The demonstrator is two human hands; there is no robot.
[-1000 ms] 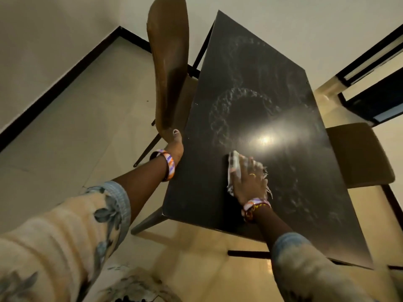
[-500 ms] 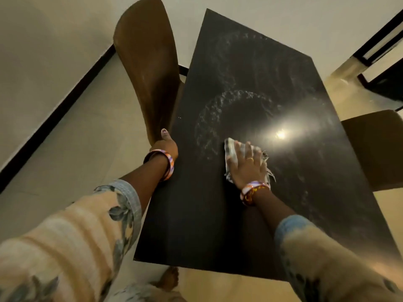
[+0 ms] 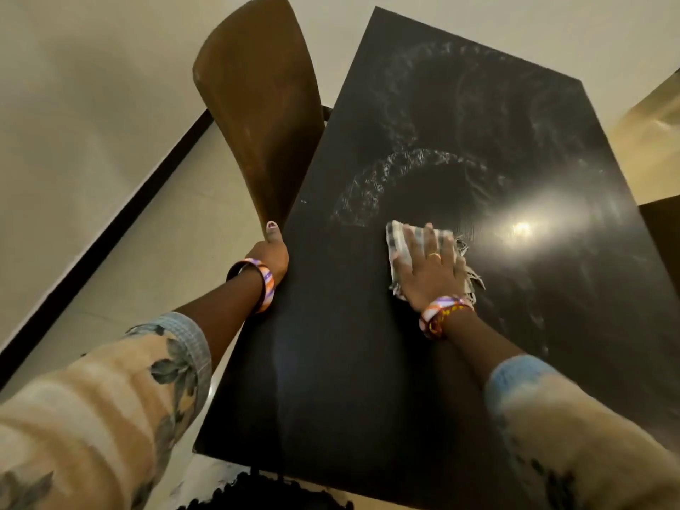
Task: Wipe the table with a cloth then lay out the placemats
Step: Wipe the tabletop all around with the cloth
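I saw the right hand (image 3: 430, 268) lying flat, fingers straight, pressing a pale checked cloth with frayed edges (image 3: 399, 235) onto the dark rectangular table (image 3: 368, 362) near mid-frame. The left hand (image 3: 272, 252) gripped the table's left edge, thumb up, beside a brown curved chair back (image 3: 257, 115) at upper left.

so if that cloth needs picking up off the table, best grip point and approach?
Take the frayed edge of the cloth that sticks out on the right of the right hand, coming from above and the right. The cloth lies flat on the table under straight, pressing fingers, so that free fringe is probably easiest to pinch. The left hand grips the table's left edge.
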